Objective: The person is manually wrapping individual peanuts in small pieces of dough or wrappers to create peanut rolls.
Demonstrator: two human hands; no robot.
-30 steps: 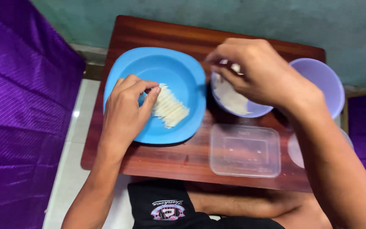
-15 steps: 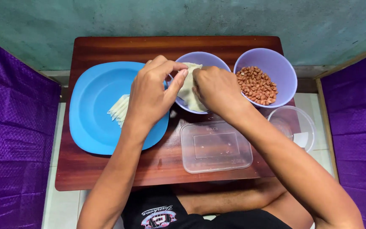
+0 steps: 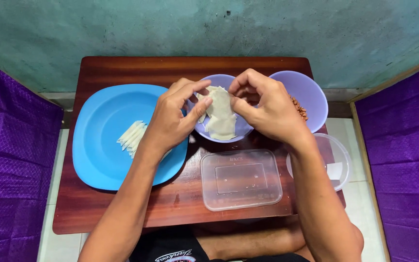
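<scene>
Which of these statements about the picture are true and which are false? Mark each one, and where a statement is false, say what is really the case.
1. Both hands hold a thin pale wrapper above a purple bowl. True: the left hand and the right hand pinch it from either side.
2. The blue plate is bare. False: a few pale rolled pieces lie on it.
3. The second purple bowl holds brown nuts. True.
4. The clear rectangular container is full of nuts. False: it looks nearly empty.
5. The table is white plastic. False: it is dark reddish wood.
</scene>
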